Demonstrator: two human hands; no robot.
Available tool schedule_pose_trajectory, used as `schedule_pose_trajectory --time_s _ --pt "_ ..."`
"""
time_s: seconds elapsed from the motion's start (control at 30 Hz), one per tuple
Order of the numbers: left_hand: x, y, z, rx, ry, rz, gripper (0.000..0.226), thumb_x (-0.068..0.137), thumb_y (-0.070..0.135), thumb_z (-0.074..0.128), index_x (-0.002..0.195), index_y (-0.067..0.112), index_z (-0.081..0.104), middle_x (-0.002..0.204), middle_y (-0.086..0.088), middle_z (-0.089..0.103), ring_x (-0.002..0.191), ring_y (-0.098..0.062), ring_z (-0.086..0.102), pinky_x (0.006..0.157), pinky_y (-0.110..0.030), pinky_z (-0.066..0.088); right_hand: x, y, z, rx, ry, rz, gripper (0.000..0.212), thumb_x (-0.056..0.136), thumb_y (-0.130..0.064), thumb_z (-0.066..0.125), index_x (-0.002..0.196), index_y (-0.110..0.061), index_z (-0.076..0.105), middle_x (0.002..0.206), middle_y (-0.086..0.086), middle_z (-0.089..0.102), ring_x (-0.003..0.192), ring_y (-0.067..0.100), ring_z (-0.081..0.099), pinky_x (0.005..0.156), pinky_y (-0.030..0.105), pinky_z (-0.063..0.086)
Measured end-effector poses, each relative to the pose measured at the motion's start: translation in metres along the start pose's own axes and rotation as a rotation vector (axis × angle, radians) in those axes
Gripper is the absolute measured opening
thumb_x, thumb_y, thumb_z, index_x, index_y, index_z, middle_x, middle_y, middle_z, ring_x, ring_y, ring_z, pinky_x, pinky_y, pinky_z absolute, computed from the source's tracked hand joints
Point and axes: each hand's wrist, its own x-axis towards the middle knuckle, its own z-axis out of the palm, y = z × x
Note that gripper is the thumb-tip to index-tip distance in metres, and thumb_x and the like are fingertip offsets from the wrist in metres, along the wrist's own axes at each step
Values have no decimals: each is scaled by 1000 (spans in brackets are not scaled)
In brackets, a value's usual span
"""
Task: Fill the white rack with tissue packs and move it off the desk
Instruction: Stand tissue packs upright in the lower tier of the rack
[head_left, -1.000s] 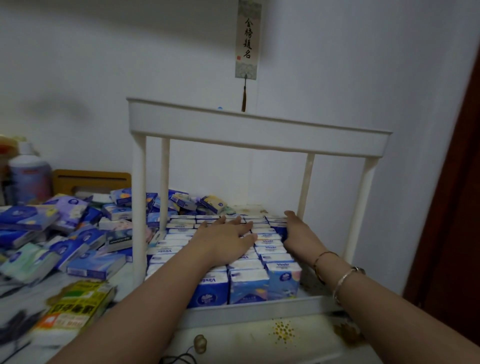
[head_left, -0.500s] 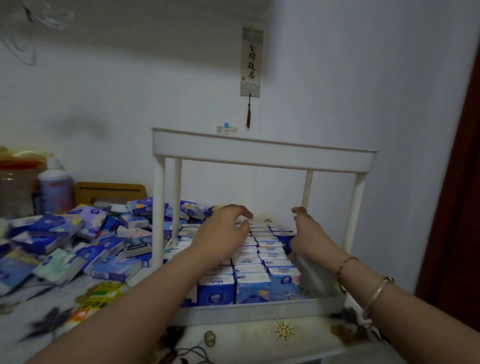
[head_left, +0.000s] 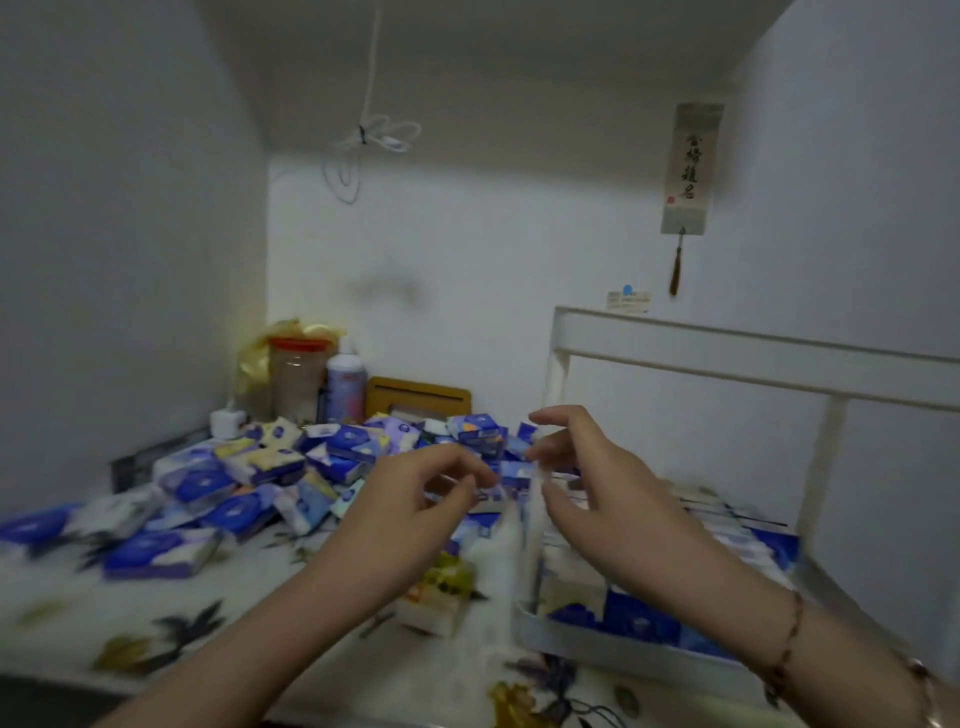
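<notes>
The white rack (head_left: 753, 358) stands on the desk at the right, and its lower tray (head_left: 623, 649) holds rows of blue tissue packs (head_left: 644, 618). A loose heap of blue and white tissue packs (head_left: 249, 483) covers the desk to the left. My left hand (head_left: 410, 514) hovers above the desk near the rack's front left post, fingers curled and empty. My right hand (head_left: 587, 478) is raised in front of that post with its fingers spread and nothing in it. The frame is blurred.
At the back stand a clear jar with a red lid (head_left: 296, 379), a white bottle (head_left: 345, 387) and a wooden holder (head_left: 418, 397). A yellow-green packet (head_left: 441, 587) lies by the rack. A scroll (head_left: 691, 166) hangs on the wall, and a flowered cloth (head_left: 171, 613) covers the desk.
Both hands have come out of the rack's lower tray and moved left toward the loose heap. The view has swung left and up, so the rack now sits at the right.
</notes>
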Motion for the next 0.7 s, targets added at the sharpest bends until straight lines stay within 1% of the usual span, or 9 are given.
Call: schedule_pose_trajectory --time_s 0.07,0.2,0.27,0.37,0.43,0.47,0.57,0.63,0.7 --pt "-10 -26 -28 44 58 -67 25 92 9 55 81 25 71 84 16 70 80 -1 65 65 -15 50 15 -16 26 44 -8 -43 44 92 -15 50 128 -33 33 110 -17 51 103 -3 50 82 10 39" --pt "-27 -84 -71 135 159 -205 23 91 7 56 82 23 70 85 10 71 81 0 64 68 -18 49 40 -36 72 79 -89 -84 45 92 -16 49 129 -34 30 112 -16 49 101 3 51 86 25 46" --pt "-34 -111 -87 234 212 -250 22 90 9 57 84 27 68 89 12 69 84 3 62 72 -22 47 52 -40 96 76 -135 -88 46 92 -15 48 131 -30 30 116 -11 49 101 8 53 84 28 46" --pt "-44 -146 -106 450 269 -320 17 91 21 58 105 27 65 107 11 65 95 -7 60 82 -29 46 72 -43 136 71 -215 -60 45 94 -16 48 133 -26 29 126 -6 47 112 11 49 85 25 41" --pt "-48 -162 -112 670 330 -329 33 87 35 61 120 29 58 116 7 63 113 -17 54 96 -36 40 81 -42 156 74 -260 -30 43 94 -16 49 132 -23 31 130 -3 44 117 14 46 90 28 42" --pt "-49 -167 -114 772 351 -367 42 85 43 61 124 30 54 122 5 60 122 -20 48 104 -44 33 86 -41 166 73 -277 -12 43 94 -16 49 133 -21 31 130 -1 43 117 16 47 92 31 43" --pt "-50 -175 -120 896 276 -605 73 78 65 52 139 28 34 146 3 38 140 -27 24 111 -60 12 102 -40 196 36 -299 15 45 93 -22 54 133 -16 33 130 6 44 116 23 48 93 37 45" --pt "-50 -181 -122 804 235 -689 87 74 66 54 144 25 24 152 1 26 142 -29 16 111 -59 15 112 -37 216 6 -307 17 49 90 -29 60 130 -15 36 130 9 45 115 25 48 92 38 46" --pt "-53 -185 -123 672 247 -686 89 73 56 62 145 20 24 151 -2 28 139 -30 18 110 -49 27 120 -36 234 -34 -319 15 54 87 -34 63 130 -15 36 126 10 47 112 27 48 88 37 46"
